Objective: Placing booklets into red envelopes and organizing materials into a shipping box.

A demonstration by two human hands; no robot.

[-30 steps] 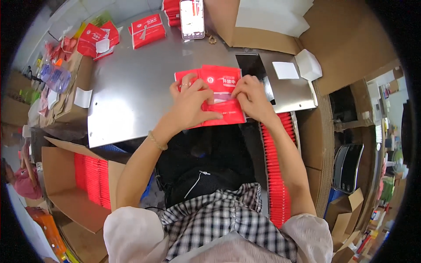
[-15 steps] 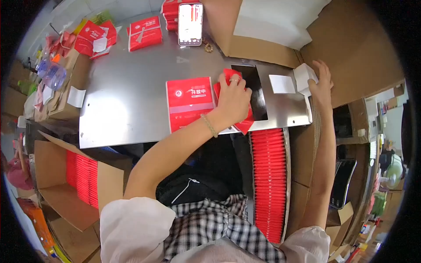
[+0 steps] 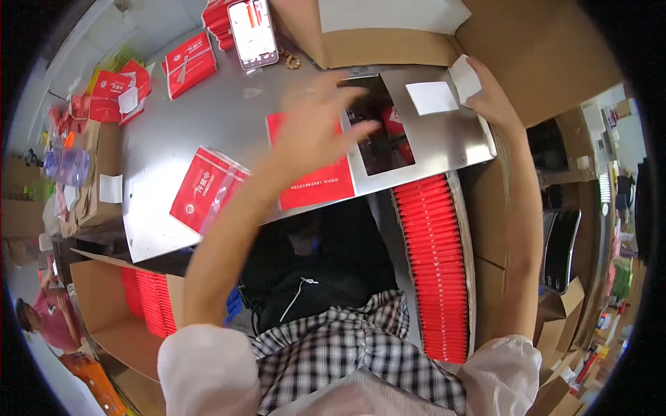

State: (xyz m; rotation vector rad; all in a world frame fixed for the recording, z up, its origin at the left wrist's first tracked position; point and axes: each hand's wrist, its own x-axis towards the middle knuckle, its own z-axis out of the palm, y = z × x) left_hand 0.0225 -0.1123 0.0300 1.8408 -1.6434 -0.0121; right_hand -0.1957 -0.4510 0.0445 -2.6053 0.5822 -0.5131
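My left hand [image 3: 312, 128] is smeared by motion above the steel table, its fingers and thumb spread with nothing seen between them. Beneath it lies a flat red packet [image 3: 320, 187], partly covered by the hand and wrist. The fingertips reach over the rectangular opening [image 3: 374, 156] in the tabletop, inside which some red shows. Left of my forearm, a second red packet [image 3: 201, 184] with a pale strip rests tilted. At the table's right end, my right hand [image 3: 496, 100] grips a small white paper stack [image 3: 465, 80]. Beside it lies a white paper slip [image 3: 431, 97].
A phone [image 3: 252, 35] and a bead bracelet [image 3: 291, 61] sit at the back, near more red packets [image 3: 189, 66]. Cardboard [image 3: 388, 48] walls off the far right. Below the table edge stands a box of tightly packed red packets [image 3: 433, 270]; another carton [image 3: 111, 291] is at left.
The crumpled red packet has left my left hand, which moved left and spread. A strip-marked packet now lies farther left, and another shows under the hand. My right hand keeps the white stack. The view turned.
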